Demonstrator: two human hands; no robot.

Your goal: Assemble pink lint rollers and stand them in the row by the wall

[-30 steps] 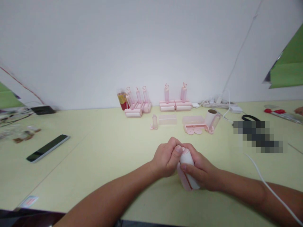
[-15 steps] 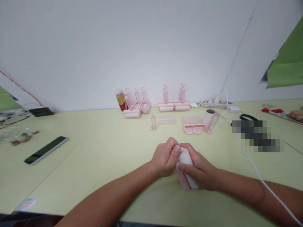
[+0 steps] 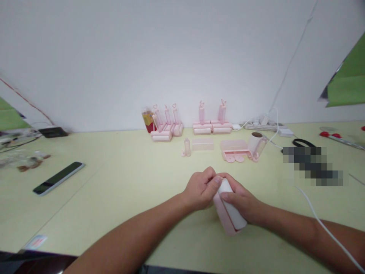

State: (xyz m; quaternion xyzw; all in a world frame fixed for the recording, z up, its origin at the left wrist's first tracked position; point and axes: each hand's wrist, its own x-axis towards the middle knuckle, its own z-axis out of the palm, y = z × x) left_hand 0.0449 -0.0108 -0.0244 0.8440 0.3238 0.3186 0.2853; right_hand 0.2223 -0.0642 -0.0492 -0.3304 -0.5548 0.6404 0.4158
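Observation:
Between my hands, just above the front of the table, is a pink lint roller case (image 3: 224, 217) with a white sticky roll (image 3: 233, 208) in it. My left hand (image 3: 203, 189) is closed around the far end, its thumb pressed on the end of the roll. From the right, my right hand (image 3: 242, 200) wraps the case, with the thumb lying across the white roll. My fingers hide the far end and the underside. The case is tilted, its near end pointing toward me and showing a dark reddish gap beside the roll.
Behind my hands lie an open pink case (image 3: 235, 154), a white roll (image 3: 254, 144), a clear lid (image 3: 202, 144) and a small pink handle (image 3: 187, 147). Pink roller sets (image 3: 212, 127) line the wall. A phone (image 3: 59, 179) lies left; a white cable (image 3: 316, 219) crosses on the right.
The case has tipped and slid slightly right in my hands, so more of its pink side and near end shows. The round roll end is now covered by my left thumb.

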